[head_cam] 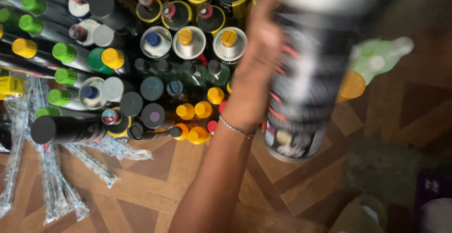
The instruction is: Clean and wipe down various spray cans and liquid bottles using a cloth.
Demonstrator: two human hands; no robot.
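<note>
one hand (262, 44) reaches up from the near edge of the view, its forearm running from bottom centre toward the far side, a thin bracelet (235, 129) at the wrist. which of the person's hands it is cannot be told from this view; no second hand shows. just to its right, touching or nearly touching it, is a large spray can (303, 73), black with pale and red markings and blurred by motion. the can is lifted well above the wooden floor (155, 186), close to the camera, its long axis running near to far with a slight lean, its bottom rim at the near end. the fingers sit along the can's left flank and seem to wrap it, but they are blurred and partly hidden, so whether they are clamped or loose cannot be told.

left and far of the hand stands a crowd of upright cans (188, 40) and bottles with green, yellow, orange and black caps. clear plastic packets (52, 186) lie on the floor at near left. a pale green bottle (376, 58) lies right of the held can.
</note>
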